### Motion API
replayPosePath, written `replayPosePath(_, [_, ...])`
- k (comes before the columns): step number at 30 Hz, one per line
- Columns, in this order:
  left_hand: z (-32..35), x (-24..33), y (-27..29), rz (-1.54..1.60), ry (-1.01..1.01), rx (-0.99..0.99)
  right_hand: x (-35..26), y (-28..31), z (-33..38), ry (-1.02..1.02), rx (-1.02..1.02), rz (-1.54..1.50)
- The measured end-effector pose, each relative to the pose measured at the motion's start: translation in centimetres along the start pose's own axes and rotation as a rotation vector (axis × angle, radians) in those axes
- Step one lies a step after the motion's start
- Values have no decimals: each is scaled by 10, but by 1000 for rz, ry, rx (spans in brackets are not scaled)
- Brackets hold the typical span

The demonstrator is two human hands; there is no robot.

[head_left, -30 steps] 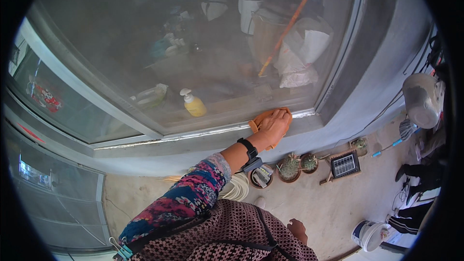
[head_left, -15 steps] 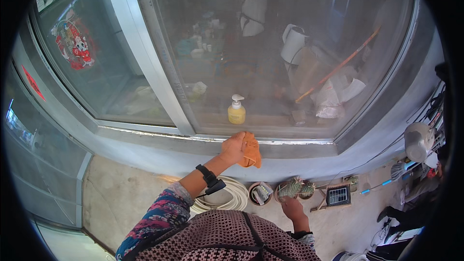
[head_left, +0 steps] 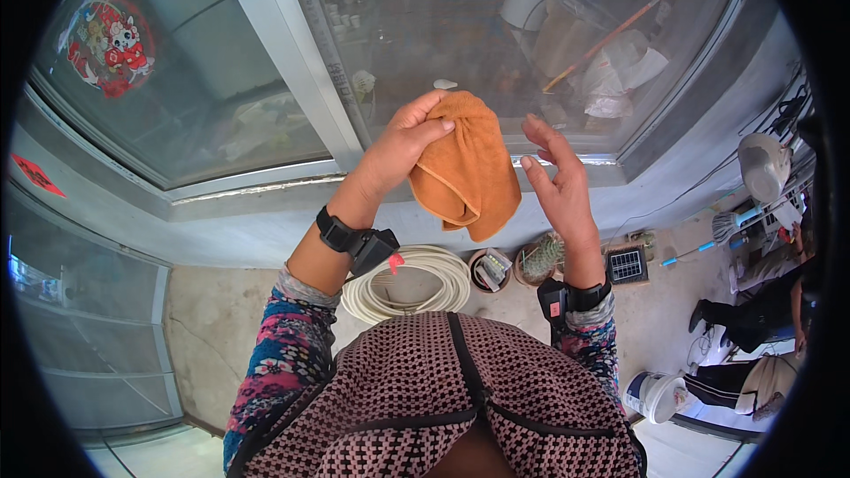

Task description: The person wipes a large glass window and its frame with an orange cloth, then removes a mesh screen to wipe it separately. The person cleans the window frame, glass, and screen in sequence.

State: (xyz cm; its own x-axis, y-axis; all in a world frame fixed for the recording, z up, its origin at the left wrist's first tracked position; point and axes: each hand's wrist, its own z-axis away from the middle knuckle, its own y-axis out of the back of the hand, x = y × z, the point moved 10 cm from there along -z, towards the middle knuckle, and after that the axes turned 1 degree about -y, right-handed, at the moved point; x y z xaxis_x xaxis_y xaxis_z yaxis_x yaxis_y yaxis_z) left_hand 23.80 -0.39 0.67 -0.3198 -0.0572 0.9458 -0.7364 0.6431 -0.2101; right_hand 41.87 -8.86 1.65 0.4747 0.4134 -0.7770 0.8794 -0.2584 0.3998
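While left fingers (head_left: 423,128) grip the orange cloth (head_left: 467,173), right fingers (head_left: 542,137) spread above coiled hose (head_left: 425,279).

Window pane (head_left: 496,44) and frame (head_left: 283,62) block ahead; open air between hands and body, hose coil (head_left: 416,279) and plant pots (head_left: 518,265) far below.

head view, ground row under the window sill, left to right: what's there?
Coil of white hose → small round brown pot → potted green cactus → small dark square solar panel → blue-handled broom. Above that row, the left hand holds a folded orange cloth; the right hand is open beside it.
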Motion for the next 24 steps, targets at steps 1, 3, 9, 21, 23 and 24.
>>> replayPosePath(1, [0, 1, -2, 75, 15, -28, -2, -4, -5, -12, -23, -51])
replayPosePath(3, [-1, 1, -4, 191, 36, -64, -5, -18, -16, 3, -92, -235])
replayPosePath(9, [-13, 0, -5, 268, 60, -116, 17, -59, -23, -66, -383, -592])
replayPosePath(21, [-54, -2, -65, 310, -308, 320, 30, -13, -18, 2, 147, -584])
replayPosePath(23, [-62, -4, -76, 225, -309, 259, 41, 2, -18, -55, 237, -554])
replayPosePath(24, [-63, 4, -76, -19, -344, 270, 44, 9, -19, -56, 222, -617])
